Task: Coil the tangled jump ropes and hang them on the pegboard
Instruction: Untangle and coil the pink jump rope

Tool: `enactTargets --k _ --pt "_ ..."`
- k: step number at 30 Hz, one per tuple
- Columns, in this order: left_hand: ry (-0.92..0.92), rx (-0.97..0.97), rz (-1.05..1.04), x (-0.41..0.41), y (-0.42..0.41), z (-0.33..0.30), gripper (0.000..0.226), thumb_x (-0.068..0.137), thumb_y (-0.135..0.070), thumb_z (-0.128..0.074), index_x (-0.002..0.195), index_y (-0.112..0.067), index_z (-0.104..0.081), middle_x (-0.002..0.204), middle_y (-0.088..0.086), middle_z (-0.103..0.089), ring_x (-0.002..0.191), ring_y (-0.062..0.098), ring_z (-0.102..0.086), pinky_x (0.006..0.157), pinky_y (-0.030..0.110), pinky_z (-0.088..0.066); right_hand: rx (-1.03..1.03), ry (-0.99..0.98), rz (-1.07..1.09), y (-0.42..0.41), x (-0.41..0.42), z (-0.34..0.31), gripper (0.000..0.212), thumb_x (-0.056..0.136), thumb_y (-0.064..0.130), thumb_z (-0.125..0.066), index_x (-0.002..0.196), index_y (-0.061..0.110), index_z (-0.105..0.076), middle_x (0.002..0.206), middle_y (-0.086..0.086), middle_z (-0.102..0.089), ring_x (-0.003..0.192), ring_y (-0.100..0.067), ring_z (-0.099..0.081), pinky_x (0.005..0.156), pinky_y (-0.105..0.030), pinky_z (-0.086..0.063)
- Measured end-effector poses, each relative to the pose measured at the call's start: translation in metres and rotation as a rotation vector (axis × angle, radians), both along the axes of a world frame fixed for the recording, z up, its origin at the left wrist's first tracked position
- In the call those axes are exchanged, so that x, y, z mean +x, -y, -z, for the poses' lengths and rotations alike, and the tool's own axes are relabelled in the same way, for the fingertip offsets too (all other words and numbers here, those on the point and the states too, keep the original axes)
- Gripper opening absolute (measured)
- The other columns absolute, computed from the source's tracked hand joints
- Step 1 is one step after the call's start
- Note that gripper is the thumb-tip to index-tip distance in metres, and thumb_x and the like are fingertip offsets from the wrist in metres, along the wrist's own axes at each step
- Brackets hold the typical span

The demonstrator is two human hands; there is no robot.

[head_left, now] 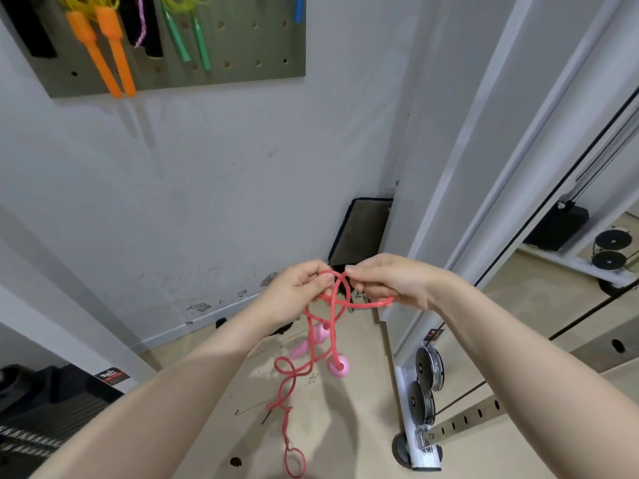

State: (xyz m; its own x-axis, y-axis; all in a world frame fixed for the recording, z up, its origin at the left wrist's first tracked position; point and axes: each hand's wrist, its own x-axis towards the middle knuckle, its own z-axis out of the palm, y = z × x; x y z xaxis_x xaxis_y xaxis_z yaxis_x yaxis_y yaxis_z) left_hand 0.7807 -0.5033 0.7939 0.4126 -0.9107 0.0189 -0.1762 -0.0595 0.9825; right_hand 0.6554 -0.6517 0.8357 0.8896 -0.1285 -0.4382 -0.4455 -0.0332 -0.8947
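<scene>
**Supports: floor and pegboard**

Floor (345, 426) pale beige, scuffed, with dark marks and a small dark spot near the bottom edge. White machine frame (406, 392) stands on it at right, its round base foot (401, 447) flat on the floor; two stacked metal weight discs (427, 371) are mounted on the frame (not on the floor itself). Dark equipment (52, 402) sits at lower left.

Grey-green pegboard (242, 46) fixed to the wall, upper left. Hanging on it: rope with orange handles (110, 53), rope with green handles (188, 36), a blue handle (299, 8) at the top edge, a pink-and-white cord (140, 25)
</scene>
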Motion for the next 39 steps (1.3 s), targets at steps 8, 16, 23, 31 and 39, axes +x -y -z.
enactTargets --k 8,16,23,31,39 --pt "-0.191 -0.154 -0.178 0.021 -0.022 0.012 0.028 0.095 -0.006 -0.046 0.076 -0.018 -0.061 0.079 -0.009 -0.069 0.082 0.008 -0.059 0.082 0.022 -0.046 0.783 0.391 1.014 0.002 0.028 0.004 0.037 0.101 0.029 -0.035 0.070 0.013 -0.050 0.042 0.004 -0.050 0.036 -0.008 -0.045 0.049 -0.020 -0.045" --pt "-0.276 -0.091 -0.348 0.024 -0.018 0.010 0.028 0.102 -0.024 -0.030 0.086 -0.012 -0.049 0.092 0.003 -0.067 0.091 0.021 -0.062 0.082 0.030 -0.049 0.590 0.466 0.994 -0.034 0.053 0.001 0.023 0.101 0.015 -0.037 0.089 0.013 -0.055 0.116 -0.006 -0.061 0.047 -0.007 -0.052 0.049 -0.017 -0.046" --pt "-0.251 -0.057 -0.226 0.013 -0.010 0.008 0.023 0.074 -0.026 -0.073 0.085 -0.013 -0.058 0.073 -0.001 -0.062 0.069 0.009 -0.058 0.068 0.024 -0.047 0.258 0.455 0.472 -0.067 0.051 0.000 0.028 0.099 0.008 -0.036 0.076 0.006 -0.053 0.139 0.004 -0.041 0.117 0.014 -0.044 0.068 -0.004 -0.045" --pt "-0.431 -0.057 -0.339 0.009 -0.009 0.004 0.026 0.077 0.007 -0.051 0.083 -0.015 -0.038 0.060 0.002 -0.046 0.052 0.011 -0.045 0.050 0.022 -0.040 -0.383 0.348 0.364 -0.049 0.043 0.013 0.017 0.093 0.033 -0.046 0.085 0.034 -0.061 0.130 0.021 -0.045 0.132 0.000 -0.030 0.117 -0.047 0.005" --pt "-0.538 0.026 -0.296 0.012 -0.008 0.003 0.032 0.092 -0.051 -0.042 0.086 -0.019 -0.046 0.054 0.005 -0.062 0.059 0.024 -0.062 0.070 0.035 -0.048 -0.623 0.140 0.085 -0.031 0.029 0.024 0.020 0.087 0.057 -0.034 0.093 0.038 -0.036 0.079 0.018 -0.054 0.077 -0.002 -0.047 0.087 -0.033 -0.033"
